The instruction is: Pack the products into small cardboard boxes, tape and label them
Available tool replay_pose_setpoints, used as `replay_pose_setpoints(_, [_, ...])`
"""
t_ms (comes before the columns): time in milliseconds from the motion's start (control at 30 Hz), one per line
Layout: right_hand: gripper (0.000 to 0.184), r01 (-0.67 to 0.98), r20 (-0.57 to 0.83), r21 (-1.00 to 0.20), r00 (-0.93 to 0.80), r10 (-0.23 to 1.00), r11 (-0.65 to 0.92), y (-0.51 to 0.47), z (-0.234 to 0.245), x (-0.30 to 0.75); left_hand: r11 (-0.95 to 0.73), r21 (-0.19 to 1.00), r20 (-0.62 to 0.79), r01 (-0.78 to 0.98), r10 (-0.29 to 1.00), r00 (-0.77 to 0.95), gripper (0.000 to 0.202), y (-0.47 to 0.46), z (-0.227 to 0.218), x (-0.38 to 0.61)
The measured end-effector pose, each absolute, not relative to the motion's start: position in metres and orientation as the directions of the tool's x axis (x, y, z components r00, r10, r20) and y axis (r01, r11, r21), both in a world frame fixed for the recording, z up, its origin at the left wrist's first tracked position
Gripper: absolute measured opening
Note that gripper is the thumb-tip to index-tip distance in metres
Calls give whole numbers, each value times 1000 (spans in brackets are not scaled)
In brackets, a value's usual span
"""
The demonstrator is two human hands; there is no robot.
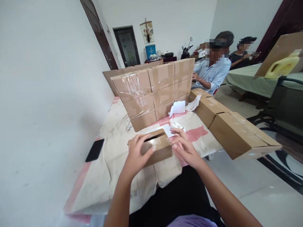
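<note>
A small brown cardboard box (pixel 157 153) rests on the cloth-covered table in front of me, with a dark gap along its top. My left hand (pixel 137 153) is wrapped over its left end, thumb on the near top edge and fingers behind. At the right end, my right hand (pixel 186 146) has thumb and forefinger closed together on the box's corner, its other fingers loosely bent. Just behind the box lies a white sheet of small labels (pixel 167 129), partly hidden. A crumpled white item (pixel 178 126) is beside my right fingertips.
A taped stack of cardboard boxes (pixel 153 91) stands behind. More boxes (pixel 236 132) line the table's right side, near loose white papers (pixel 177 107). A black phone (pixel 95 150) lies at left by the wall. A co-worker (pixel 211 67) sits beyond the stack; another person (pixel 243 53) sits farther right.
</note>
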State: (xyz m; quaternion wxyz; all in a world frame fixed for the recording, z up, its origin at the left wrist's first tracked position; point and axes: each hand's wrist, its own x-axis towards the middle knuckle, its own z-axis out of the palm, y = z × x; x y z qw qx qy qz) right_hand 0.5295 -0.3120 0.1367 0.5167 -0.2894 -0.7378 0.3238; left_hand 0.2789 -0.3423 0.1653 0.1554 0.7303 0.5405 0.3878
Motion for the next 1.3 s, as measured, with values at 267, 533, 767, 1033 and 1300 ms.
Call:
replay_pose_setpoints(267, [24, 233, 506, -762, -369, 780, 604, -319, 151, 502, -656, 448, 843, 608, 536, -43, 10, -354, 160, 319])
replay_pose_setpoints(533, [54, 620, 270, -544, -510, 817, 566, -248, 126, 487, -425, 644, 492, 636, 867, 81, 15, -332, 176, 272])
replay_pose_setpoints(767, [55, 555, 277, -615, -513, 812, 560, -255, 112, 488, -175, 744, 52, 645, 977, 206, 20, -272, 152, 248])
replay_pose_setpoints(1033, [50, 323, 347, -775, -500, 794, 543, -248, 99, 490, -154, 636, 69, 757, 987, 142, 70, -277, 150, 251])
replay_pose_setpoints(1300, [46, 525, 147, -831, -112, 983, 184, -195, 52, 523, -68, 594, 83, 802, 996, 23, 55, -274, 147, 258])
